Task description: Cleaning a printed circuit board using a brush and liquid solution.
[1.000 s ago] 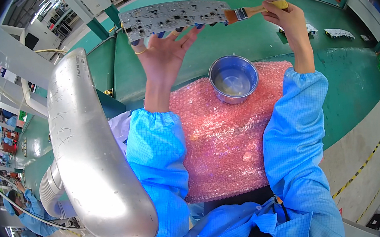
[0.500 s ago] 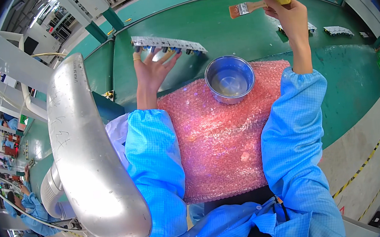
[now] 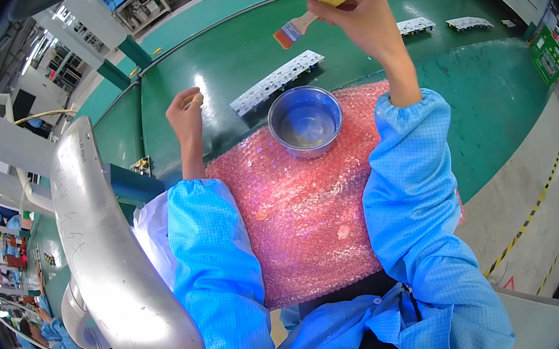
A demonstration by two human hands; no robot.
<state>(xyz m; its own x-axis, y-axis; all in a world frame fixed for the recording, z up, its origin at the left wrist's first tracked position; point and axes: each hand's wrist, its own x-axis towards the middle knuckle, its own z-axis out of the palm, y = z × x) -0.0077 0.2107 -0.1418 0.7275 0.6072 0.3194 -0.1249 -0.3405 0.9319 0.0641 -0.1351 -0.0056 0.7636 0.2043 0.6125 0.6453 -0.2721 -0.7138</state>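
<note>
My right hand point(image 3: 361, 13) is raised over the green belt point(image 3: 224, 50) and grips a small paintbrush point(image 3: 307, 20) with a yellow handle, its bristles pointing down-left. A white circuit board point(image 3: 276, 82) lies flat on the belt just below the brush. My left hand point(image 3: 187, 116) hovers left of the board, apart from it, fingers curled with pale finger covers and nothing in them. A round steel bowl point(image 3: 306, 122) of clear liquid stands on a pink bubble-wrap sheet point(image 3: 298, 214) between my forearms.
Two more white boards point(image 3: 414, 25) point(image 3: 469, 23) lie farther right on the belt. A large silver duct pipe point(image 3: 109, 249) curves along my left side. A grey floor with a yellow-black stripe point(image 3: 537, 200) lies right of the belt.
My left hand has laid the circuit board down on the belt, let go of it and drawn back to the left. My right hand still holds the brush up.
</note>
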